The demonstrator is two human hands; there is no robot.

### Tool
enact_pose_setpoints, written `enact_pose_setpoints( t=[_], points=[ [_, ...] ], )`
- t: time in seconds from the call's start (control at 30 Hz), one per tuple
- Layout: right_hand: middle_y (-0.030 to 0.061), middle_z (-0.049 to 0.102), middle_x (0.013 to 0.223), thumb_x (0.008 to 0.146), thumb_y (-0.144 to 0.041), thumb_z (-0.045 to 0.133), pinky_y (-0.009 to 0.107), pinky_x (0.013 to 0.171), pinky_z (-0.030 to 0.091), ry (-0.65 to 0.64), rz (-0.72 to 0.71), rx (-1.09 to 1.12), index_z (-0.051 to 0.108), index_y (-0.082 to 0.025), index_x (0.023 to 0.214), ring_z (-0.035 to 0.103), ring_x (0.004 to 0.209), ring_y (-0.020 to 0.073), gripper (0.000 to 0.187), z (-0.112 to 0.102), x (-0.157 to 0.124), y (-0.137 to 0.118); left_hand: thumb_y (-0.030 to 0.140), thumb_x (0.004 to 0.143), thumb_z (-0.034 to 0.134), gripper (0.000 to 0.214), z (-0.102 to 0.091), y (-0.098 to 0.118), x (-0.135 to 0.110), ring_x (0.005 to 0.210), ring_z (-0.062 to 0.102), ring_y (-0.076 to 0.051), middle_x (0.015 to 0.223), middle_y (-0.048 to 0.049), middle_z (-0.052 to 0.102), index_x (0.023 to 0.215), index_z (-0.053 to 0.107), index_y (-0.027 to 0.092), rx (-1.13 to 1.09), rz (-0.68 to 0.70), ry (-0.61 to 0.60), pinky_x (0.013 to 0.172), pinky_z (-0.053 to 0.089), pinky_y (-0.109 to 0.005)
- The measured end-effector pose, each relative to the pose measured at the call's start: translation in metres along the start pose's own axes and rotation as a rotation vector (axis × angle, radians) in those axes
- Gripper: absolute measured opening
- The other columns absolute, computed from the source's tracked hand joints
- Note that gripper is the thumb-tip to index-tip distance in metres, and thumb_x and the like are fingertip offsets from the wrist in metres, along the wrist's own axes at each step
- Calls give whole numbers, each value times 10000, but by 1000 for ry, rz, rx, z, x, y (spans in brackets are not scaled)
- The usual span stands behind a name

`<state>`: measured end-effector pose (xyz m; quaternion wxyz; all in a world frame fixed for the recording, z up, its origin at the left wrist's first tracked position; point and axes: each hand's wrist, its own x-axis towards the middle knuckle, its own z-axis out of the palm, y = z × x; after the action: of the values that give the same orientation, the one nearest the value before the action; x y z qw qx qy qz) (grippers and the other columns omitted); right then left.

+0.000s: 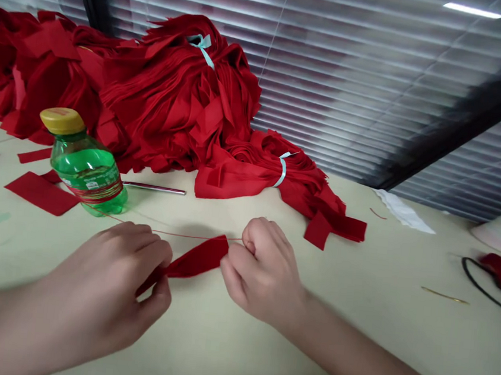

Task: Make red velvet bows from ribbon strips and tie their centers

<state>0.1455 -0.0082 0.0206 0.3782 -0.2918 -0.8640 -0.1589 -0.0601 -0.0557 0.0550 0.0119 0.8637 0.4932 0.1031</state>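
The left hand point(110, 283) pinches one end of a folded red strip point(200, 258), and the right hand point(266, 270), curled tight, grips the other, so the strip spans between them over the counter point(207, 344), well short of its far edge. A red thread point(191, 237) runs from the green bottle point(94, 165) to the right hand. Red cloth bundles point(170, 95) crowd the counter's far edge.
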Motion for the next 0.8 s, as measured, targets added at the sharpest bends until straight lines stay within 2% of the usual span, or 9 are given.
enact_pose_setpoints(
  t=[0.1, 0.17, 0.33, 0.4, 0.5, 0.57, 0.63, 0.7, 0.8],
  points=[
    [1, 230, 672, 712, -73, 458, 292, 542, 213, -44, 23, 47, 380, -152, 478, 233, 637, 139, 259, 0, 0, 0, 179, 718, 448, 98, -6, 3, -5, 497, 444, -124, 567, 13, 484, 645, 512, 198, -115, 39, -75, 459, 293, -250],
    [8, 253, 672, 708, -74, 463, 293, 554, 236, -84, 44, 48, 391, -150, 488, 252, 652, 144, 244, 1, -1, -1, 178, 715, 458, 92, -8, 2, -6, 493, 450, -119, 559, 18, 488, 648, 518, 201, -118, 65, -54, 457, 302, -247],
    [-2, 279, 640, 729, -77, 440, 272, 547, 274, -107, 141, 191, 355, -155, 474, 284, 626, 125, 280, 2, -3, -2, 216, 728, 500, 27, -12, -7, -7, 603, 530, -168, 636, -10, 563, 702, 502, 211, 41, 68, 299, 560, 376, -301],
    [-12, 277, 618, 717, -68, 428, 257, 522, 262, -92, 160, 305, 314, -161, 467, 285, 598, 111, 290, 2, -3, -5, 207, 709, 538, 70, -16, -7, -10, 642, 548, -180, 684, -10, 586, 761, 494, 225, 41, 54, 370, 586, 394, -304],
    [-39, 248, 552, 676, -58, 425, 242, 471, 210, -141, 213, 476, 239, -175, 490, 257, 527, 84, 288, 3, -4, -13, 204, 703, 571, 178, -21, -3, -10, 637, 549, -161, 725, 4, 590, 856, 492, 246, -67, 26, 446, 593, 414, -284],
    [-53, 200, 530, 654, -53, 422, 242, 447, 166, -160, 253, 564, 178, -181, 518, 215, 488, 68, 307, 5, -5, -18, 205, 730, 555, 157, -20, -1, -7, 616, 550, -139, 734, 16, 589, 864, 491, 255, -150, 3, 493, 567, 412, -259],
    [-52, 168, 545, 650, -48, 419, 250, 444, 141, -147, 261, 604, 134, -182, 545, 189, 485, 65, 331, 5, -7, -21, 208, 758, 535, 92, -16, -2, -2, 561, 536, -117, 699, 30, 589, 833, 503, 251, -229, -35, 494, 509, 393, -231],
    [-47, 157, 563, 647, -37, 409, 261, 451, 130, -126, 254, 614, 110, -180, 559, 181, 496, 69, 344, 5, -9, -22, 232, 775, 531, 24, -11, -4, 3, 496, 503, -99, 647, 39, 586, 797, 539, 238, -339, -123, 446, 450, 365, -210],
    [-47, 141, 564, 634, -23, 393, 269, 452, 123, -119, 250, 629, 93, -180, 563, 161, 494, 72, 345, 4, -12, -23, 285, 774, 552, 76, -5, -5, 11, 506, 496, -94, 649, 32, 592, 767, 586, 218, -561, -288, 347, 448, 375, -189]
  ],
)
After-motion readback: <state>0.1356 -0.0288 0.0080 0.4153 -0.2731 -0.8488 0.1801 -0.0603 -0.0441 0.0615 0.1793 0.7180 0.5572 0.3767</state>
